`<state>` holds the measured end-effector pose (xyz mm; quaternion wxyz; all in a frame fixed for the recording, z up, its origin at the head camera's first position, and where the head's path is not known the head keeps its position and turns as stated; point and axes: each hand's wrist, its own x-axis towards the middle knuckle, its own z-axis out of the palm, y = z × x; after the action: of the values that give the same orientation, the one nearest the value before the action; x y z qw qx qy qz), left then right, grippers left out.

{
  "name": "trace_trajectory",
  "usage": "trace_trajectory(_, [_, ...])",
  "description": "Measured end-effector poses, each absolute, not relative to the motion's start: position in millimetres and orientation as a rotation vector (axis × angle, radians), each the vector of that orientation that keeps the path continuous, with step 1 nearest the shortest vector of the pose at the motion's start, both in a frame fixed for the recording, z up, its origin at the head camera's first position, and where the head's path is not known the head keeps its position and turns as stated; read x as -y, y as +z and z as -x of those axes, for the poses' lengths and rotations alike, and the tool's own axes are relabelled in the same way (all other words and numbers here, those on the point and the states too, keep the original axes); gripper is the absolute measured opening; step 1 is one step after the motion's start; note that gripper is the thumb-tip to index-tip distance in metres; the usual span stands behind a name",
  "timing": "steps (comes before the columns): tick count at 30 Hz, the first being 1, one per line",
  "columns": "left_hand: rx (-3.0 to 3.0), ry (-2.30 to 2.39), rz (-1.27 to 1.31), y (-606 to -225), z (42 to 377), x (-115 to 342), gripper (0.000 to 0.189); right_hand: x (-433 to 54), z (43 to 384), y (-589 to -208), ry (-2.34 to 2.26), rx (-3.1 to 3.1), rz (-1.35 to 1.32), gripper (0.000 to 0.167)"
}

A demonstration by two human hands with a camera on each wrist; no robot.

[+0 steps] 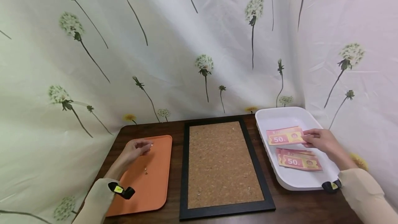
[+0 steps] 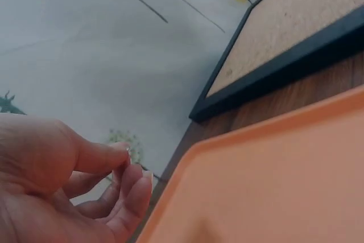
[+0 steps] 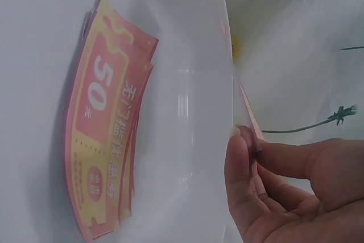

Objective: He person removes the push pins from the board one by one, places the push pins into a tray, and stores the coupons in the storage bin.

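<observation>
Over the orange tray [image 1: 161,182], my left hand [image 1: 136,149] pinches a tiny pale pushpin [image 1: 151,145] between thumb and fingertips; little of it shows in the left wrist view. My right hand [image 1: 321,141] holds a pink and yellow coupon [image 1: 284,136] by its right end, above the white bin [image 1: 264,117]. In the right wrist view that coupon is seen nearly edge-on. Below it, a fanned stack of similar coupons [image 3: 108,123], printed with a 50, lies on the bin's floor.
Between tray and bin lies a black-framed cork board [image 1: 222,165] with small pale specks near its corners. A few tiny pins [image 1: 145,171] lie on the tray. Dark wooden table [image 1: 174,168] shows around them. A flower-print curtain [image 1: 174,61] hangs behind.
</observation>
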<state>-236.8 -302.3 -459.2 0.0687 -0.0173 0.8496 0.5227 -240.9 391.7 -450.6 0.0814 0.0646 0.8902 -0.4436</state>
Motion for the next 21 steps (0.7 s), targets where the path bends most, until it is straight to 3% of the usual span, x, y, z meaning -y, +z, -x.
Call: trace_trajectory(21, [-2.618, 1.416, 0.129, -478, 211, 319, 0.029, -413, 231, -471, -1.186, -2.602, -0.268, 0.046])
